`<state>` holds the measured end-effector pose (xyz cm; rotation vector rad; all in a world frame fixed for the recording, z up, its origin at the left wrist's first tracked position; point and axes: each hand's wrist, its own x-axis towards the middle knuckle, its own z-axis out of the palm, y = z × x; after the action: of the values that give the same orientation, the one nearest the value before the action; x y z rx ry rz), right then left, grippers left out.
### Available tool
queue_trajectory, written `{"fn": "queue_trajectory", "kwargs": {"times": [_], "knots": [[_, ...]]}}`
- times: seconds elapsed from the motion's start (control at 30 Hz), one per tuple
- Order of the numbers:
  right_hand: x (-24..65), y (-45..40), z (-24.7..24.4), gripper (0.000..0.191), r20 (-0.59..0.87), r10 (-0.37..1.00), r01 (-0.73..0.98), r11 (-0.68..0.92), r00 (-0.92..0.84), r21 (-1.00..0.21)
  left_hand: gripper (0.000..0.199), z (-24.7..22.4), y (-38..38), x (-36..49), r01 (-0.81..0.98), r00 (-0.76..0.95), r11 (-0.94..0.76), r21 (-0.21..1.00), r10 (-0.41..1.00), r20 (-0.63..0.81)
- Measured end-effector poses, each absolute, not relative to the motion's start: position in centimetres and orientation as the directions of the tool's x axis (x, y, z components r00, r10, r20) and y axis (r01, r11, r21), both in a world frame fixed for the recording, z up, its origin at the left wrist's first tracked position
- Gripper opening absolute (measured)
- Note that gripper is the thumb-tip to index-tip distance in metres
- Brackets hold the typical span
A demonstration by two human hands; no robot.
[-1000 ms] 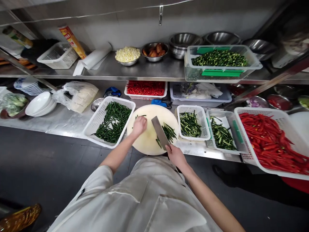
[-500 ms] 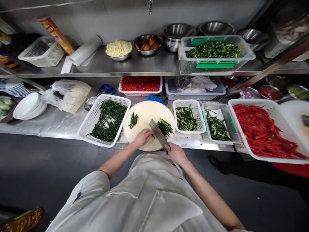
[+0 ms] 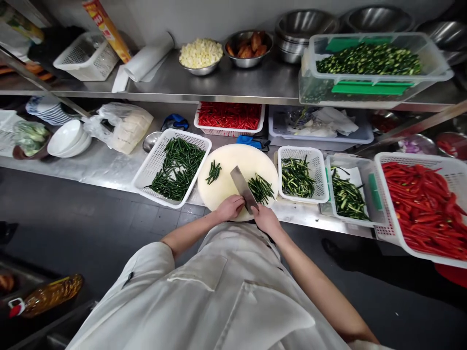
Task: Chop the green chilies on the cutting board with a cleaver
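My right hand [image 3: 266,218] is wrapped round the handle of a cleaver [image 3: 241,184], whose broad blade slants up and left over a round white cutting board [image 3: 233,154]. Close against the blade's left side, my left hand [image 3: 231,207] has its fingers curled together at the board's near edge; what they pinch is hidden. A few whole green chili peppers [image 3: 213,172] lie on the board's left part. To the right of the blade is a pile of cut green chili peppers [image 3: 261,188].
Left of the board stands a white basket [image 3: 141,181] of green peppers. On the right are a small basket [image 3: 323,187] of cut green pieces, a clear tub [image 3: 377,194] and a large basket [image 3: 386,228] of red chilies. A steel shelf [image 3: 241,87] with bowls runs above.
The camera view has shifted, so the counter's things appear moved. My left hand has drawn up closer to the blade, and the green piece seen by its fingertips is now hidden.
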<state>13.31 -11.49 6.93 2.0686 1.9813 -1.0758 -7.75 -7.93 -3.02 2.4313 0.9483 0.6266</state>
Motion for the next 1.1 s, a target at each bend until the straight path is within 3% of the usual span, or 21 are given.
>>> {"fn": "queue_trajectory", "kwargs": {"times": [0.2, 0.27, 0.37, 0.47, 0.6, 0.73, 0.9, 1.0, 1.1], "knots": [[12.2, -10.5, 6.6, 0.043, -0.358, 0.934, 0.839, -0.192, -0.003, -0.509, 0.021, -1.2, -5.2, -9.8, 0.521, 0.697, -0.718, 0.462, 0.670, 0.255], [13.5, -12.5, 6.6, 0.043, -0.355, 0.934, 0.821, -0.186, -0.022, -0.539, 0.019, -0.2, -3.2, -11.5, 0.691, 0.538, -0.599, 0.404, 0.800, 0.265], [15.7, -15.7, 6.7, 0.041, -0.417, 0.895, 0.804, -0.131, -0.156, -0.580, 0.018, 0.5, -0.9, -13.8, 0.902, 0.206, -0.288, 0.323, 0.942, 0.266], [17.5, -17.5, 7.1, 0.039, -0.486, 0.843, 0.816, -0.106, -0.230, -0.569, 0.015, 0.3, -0.6, -14.6, 0.933, 0.182, -0.242, 0.267, 0.956, 0.231], [18.1, -17.7, 7.8, 0.041, -0.522, 0.843, 0.869, -0.155, -0.132, -0.470, 0.018, -0.3, -1.7, -14.1, 0.880, 0.282, -0.346, 0.325, 0.932, 0.227], [17.3, -17.1, 8.1, 0.039, -0.508, 0.857, 0.891, -0.166, -0.081, -0.423, 0.032, -0.5, -1.5, -13.6, 0.912, 0.122, -0.223, 0.346, 0.949, 0.289], [16.8, -16.8, 8.3, 0.037, -0.522, 0.848, 0.905, -0.152, -0.086, -0.396, 0.018, -0.5, -1.5, -12.7, 0.848, 0.248, -0.339, 0.408, 0.933, 0.261], [17.0, -16.8, 8.4, 0.037, -0.520, 0.849, 0.904, -0.150, -0.089, -0.399, 0.030, -0.5, -1.6, -12.3, 0.850, 0.171, -0.284, 0.443, 0.946, 0.277], [17.1, -16.8, 8.3, 0.037, -0.518, 0.851, 0.906, -0.151, -0.085, -0.396, 0.025, -0.3, -1.6, -12.3, 0.857, 0.165, -0.264, 0.442, 0.954, 0.250]]}}
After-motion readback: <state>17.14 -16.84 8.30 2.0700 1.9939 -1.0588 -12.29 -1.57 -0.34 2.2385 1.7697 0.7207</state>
